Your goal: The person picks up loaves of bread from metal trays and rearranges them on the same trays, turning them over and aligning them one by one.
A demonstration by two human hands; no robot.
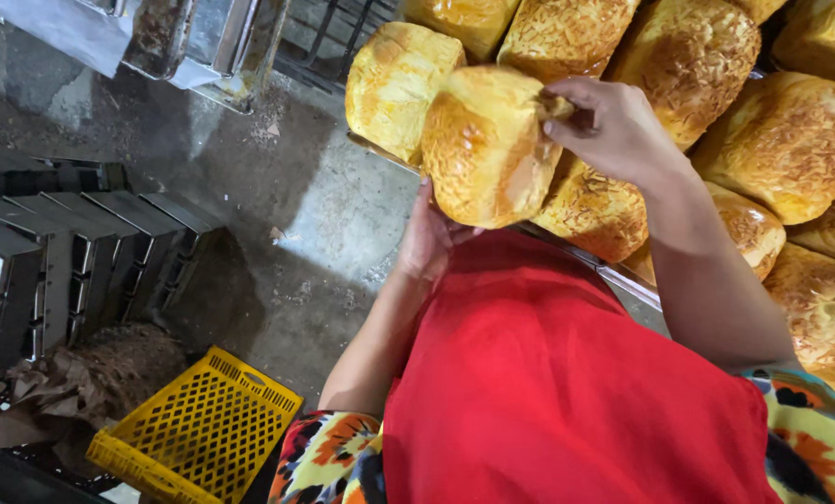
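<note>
I hold a golden loaf of bread (484, 149) with a flaky, grated topping in both hands, just above my red apron (548, 392). My left hand (427, 238) cups it from underneath. My right hand (609, 126) pinches its upper right corner. The loaf hangs in front of a tray edge (623, 278) packed with several similar loaves (791, 140). Another loaf (394, 84) sits right behind the held one, touching it.
Stacked grey metal loaf tins (72, 261) stand at the left. A yellow perforated plastic crate (198, 434) lies on the grey concrete floor (296, 215) below them, beside crumpled brown paper (81, 383). More metal tins (184, 37) sit at the top left.
</note>
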